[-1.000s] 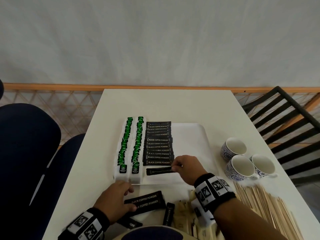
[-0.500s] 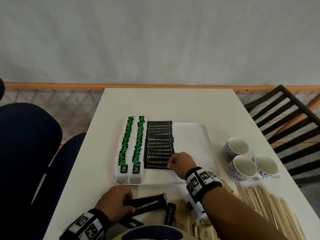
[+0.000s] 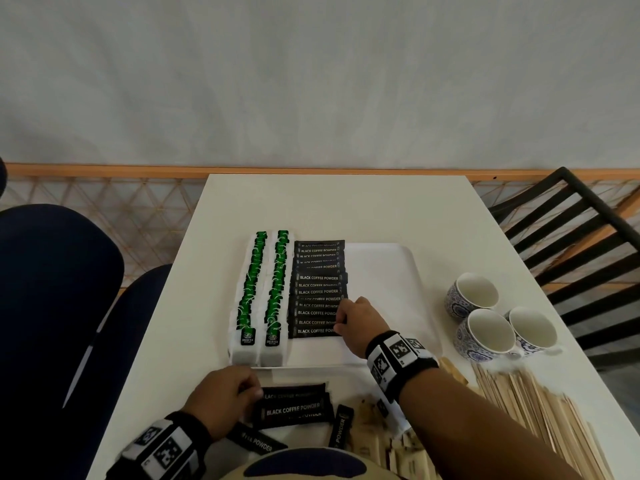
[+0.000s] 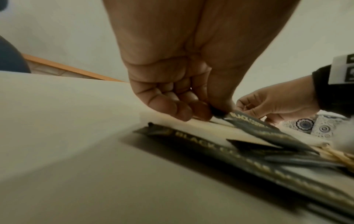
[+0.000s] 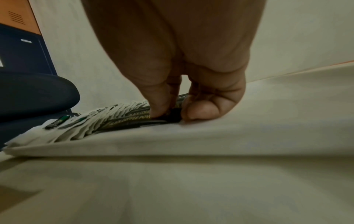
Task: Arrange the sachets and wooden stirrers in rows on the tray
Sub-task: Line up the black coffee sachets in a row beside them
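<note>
On the white tray, at roughly 6 o'clock of the black coffee row, the right hand pinches the right end of the nearest coffee sachet between thumb and fingers, with the sachet lying flat in line with the row. One second ago that sachet was held clear of the row, just nearer the tray's near edge; half a second ago it was being slid up against the stack. It now sits seated as the row's closest member, so this placement is judged all but complete, lacking only release.

Two rows of green tea sachets lie at 9 o'clock of the coffee row, touching it. The tray's 3 o'clock half is bare.

The left hand, on the desk at 6 o'clock of the tray, pinches the left end of one loose coffee sachet from the loose pile; the left wrist view confirms thumb against fingertips on its corner. Next feed appears ready.

Wooden stirrers lie heaped at 4 o'clock, off the tray. Brown sachets also wait on the desk. Three cups stand at 3 o'clock.
</note>
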A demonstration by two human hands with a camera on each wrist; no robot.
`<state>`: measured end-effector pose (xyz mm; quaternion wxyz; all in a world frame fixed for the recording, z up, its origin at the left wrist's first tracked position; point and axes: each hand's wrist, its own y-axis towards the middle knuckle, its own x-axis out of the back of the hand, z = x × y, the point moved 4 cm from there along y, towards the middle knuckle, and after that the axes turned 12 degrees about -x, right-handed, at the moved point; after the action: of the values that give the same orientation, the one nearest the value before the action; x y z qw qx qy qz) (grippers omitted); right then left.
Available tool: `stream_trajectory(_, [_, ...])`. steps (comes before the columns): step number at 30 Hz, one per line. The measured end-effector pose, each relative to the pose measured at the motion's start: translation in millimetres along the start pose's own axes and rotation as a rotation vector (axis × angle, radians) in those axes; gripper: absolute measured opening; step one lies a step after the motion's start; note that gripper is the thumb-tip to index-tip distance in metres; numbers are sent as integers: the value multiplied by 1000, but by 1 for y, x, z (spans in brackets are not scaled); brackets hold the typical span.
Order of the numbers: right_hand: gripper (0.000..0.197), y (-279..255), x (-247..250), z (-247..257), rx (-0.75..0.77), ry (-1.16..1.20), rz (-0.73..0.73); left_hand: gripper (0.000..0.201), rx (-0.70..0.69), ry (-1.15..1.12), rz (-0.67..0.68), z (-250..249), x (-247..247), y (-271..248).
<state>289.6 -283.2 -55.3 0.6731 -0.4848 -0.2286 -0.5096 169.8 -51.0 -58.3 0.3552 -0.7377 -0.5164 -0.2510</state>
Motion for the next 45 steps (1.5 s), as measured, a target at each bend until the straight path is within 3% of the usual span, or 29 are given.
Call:
stream_trajectory(3, [10,-5,3,1,21,21,-26,18,8,-48,-30,2,6,0])
stream_trajectory(6, [11,-18,11,12,156,48,-76,14,14,-98,-76,1,13,1])
stream_trajectory(9, [24,-39,9,23,304,44,96,14,4,-143,-131,-4,18,3])
stream_trajectory(12, [18,-55,0,21,347,68,227,14,-17,-172,-168,-11,19,5])
stream_trajectory(21, [11,-62,-7,3,248,93,268,23,-60,-172,-183,-25,10,3])
stream_trajectory(27, [8,-65,4,5,203,214,302,22,-69,-250,-299,-23,16,2])
stream_trajectory(31, [5,-68,13,11,218,245,302,21,-46,-236,-210,-20,15,1])
stream_trajectory(34, [9,-60,26,7,214,125,86,15,-22,-141,-91,-20,9,-1])
stream_trajectory(37, [4,-44,37,-8,76,83,-26,25,-20,-18,-5,-18,-1,-3])
stream_trajectory(40, [6,-30,27,-23,-50,90,20,31,-64,79,59,-20,-10,-2])
stream_trajectory(45, [10,-18,1,-20,-108,110,83,23,-133,188,82,-27,-14,1])
